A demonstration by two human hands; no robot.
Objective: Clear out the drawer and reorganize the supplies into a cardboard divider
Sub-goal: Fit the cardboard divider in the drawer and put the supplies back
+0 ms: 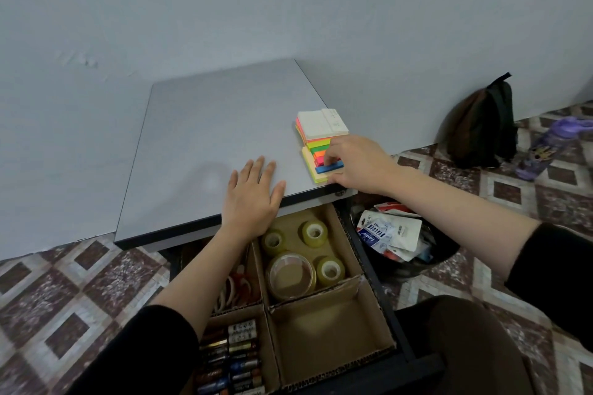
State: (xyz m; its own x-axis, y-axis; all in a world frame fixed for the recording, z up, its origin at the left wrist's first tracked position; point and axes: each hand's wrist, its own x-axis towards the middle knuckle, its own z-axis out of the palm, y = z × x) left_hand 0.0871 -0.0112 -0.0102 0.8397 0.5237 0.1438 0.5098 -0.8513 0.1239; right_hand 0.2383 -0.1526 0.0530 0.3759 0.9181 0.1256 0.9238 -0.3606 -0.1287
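Head view: the right hand (pixel 356 163) closes its grip on the coloured sticky index tabs (pixel 324 159) at the front right corner of the grey surface (pixel 208 125), with the sticky-note stack (pixel 321 128) just beyond the grip. The left hand (pixel 253 199) lies flat to the left of the grip, fingers spread, holding nothing. Below the grip, the open drawer (pixel 390 314) holds the cardboard divider (pixel 330 290), containing tape rolls (pixel 313 232) and batteries (pixel 237 359).

Neon sticky notes (pixel 316 144); grey tabletop (pixel 205 125); brown-white diamond floor (pixel 64 292).
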